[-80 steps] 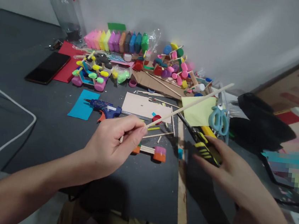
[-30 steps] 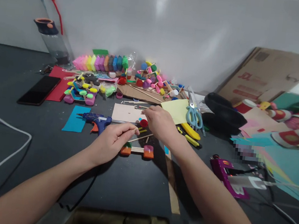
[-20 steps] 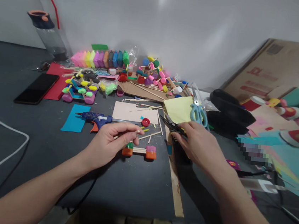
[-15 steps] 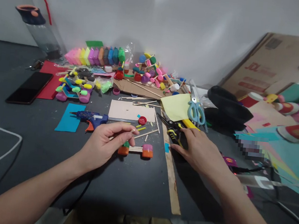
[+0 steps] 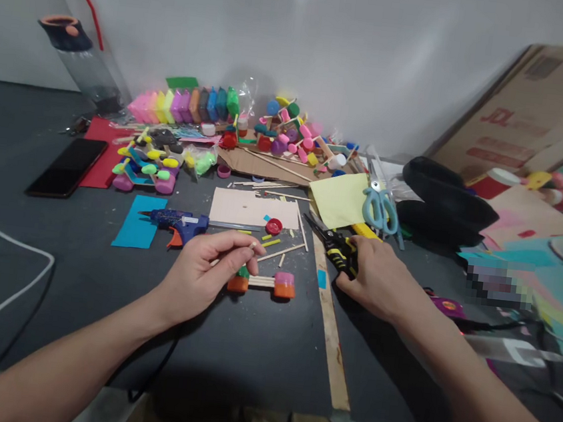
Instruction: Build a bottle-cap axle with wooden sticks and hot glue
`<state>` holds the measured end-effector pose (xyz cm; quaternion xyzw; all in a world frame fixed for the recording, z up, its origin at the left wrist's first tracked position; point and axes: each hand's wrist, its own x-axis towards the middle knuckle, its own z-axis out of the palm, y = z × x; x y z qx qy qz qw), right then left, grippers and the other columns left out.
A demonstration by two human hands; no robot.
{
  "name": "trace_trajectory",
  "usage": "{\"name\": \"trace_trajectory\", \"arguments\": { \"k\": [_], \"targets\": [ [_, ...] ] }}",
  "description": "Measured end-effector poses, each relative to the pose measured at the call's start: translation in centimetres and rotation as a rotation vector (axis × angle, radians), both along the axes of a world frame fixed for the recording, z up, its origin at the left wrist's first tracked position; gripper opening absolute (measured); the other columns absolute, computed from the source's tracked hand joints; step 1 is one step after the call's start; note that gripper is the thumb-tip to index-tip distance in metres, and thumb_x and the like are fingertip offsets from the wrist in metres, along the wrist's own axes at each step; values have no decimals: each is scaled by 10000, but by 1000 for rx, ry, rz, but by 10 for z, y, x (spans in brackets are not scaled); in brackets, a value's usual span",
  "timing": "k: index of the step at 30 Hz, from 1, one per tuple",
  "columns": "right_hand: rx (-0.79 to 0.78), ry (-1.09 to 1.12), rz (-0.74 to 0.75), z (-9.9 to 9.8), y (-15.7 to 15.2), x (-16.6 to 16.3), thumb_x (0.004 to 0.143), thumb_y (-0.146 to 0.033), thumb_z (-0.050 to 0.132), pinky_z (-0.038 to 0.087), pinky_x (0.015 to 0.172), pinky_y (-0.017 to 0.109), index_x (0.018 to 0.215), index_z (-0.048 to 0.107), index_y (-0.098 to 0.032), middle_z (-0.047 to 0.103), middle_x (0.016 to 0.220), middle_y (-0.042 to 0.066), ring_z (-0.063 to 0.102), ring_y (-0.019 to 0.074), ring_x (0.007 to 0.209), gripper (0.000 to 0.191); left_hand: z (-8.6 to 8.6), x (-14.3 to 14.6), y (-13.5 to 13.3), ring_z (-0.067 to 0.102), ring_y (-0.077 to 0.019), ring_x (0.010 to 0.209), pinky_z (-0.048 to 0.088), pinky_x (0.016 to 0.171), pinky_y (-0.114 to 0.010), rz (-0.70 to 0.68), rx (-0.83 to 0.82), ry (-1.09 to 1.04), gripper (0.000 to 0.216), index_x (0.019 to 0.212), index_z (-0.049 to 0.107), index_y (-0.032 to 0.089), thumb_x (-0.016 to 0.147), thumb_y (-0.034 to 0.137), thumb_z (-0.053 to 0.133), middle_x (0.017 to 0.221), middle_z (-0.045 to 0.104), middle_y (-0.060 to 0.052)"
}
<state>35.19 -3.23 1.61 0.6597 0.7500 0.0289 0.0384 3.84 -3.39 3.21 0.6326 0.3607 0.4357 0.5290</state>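
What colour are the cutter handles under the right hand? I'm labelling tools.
Black with yellow stripes on the cutter handles, head view.

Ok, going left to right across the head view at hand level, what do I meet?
White cable → blue card → glue gun → left hand holding a stick → red cap → pliers → right hand.

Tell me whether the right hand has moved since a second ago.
Yes. The right hand left the spot by the red cap and went right, onto the black-and-yellow pliers below the yellow paper.
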Motion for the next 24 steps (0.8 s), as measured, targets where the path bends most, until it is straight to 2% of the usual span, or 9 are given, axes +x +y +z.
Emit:
{"name": "trace_trajectory", "arguments": {
  "k": [4,7,10,12,18,24],
  "targets": [
    [20,31,22,-1,-8,3,760,-305,579,532,923,499,1315,520,33,640,1205,295,628,424,1120,652,4,0,-2,669,-94,665,517,582,-176,6,77,-19,169,976,722,190,987,247,563,753,725,-1],
    [101,124,55,4,-19,1,776,-301,571,512,983,522,1365,463,19,610,1279,294,619,413,1168,679,7,0,-5,666,-77,666,518,599,-157,19,188,16,162,971,716,185,985,191,555,759,722,8],
    [271,335,149,15,-29,-13,790,-274,593,537,959,491,1428,410,-73,610,1311,237,633,376,1170,694,8,1,-7,654,-66,657,515,622,-149,27,336,79,154,978,709,167,968,131,560,766,719,8],
    [333,456,211,22,-31,-30,774,-193,586,555,931,438,1434,406,-130,649,1266,182,659,333,1133,687,8,2,-7,665,-73,677,521,649,-155,30,412,106,146,981,705,157,954,105,571,765,721,3],
    [241,581,491,33,-21,-76,799,-200,549,568,864,409,1422,388,-126,638,1217,176,659,313,1063,647,5,2,-4,683,-84,718,529,685,-154,87,537,185,146,942,698,164,940,77,580,804,738,-3],
    [168,598,528,30,-25,-78,793,-148,546,555,788,400,1395,393,-97,627,1087,170,625,290,946,624,6,-1,-2,664,-64,745,514,720,-122,92,605,270,145,927,686,156,941,64,576,805,719,13]
  ]
}}
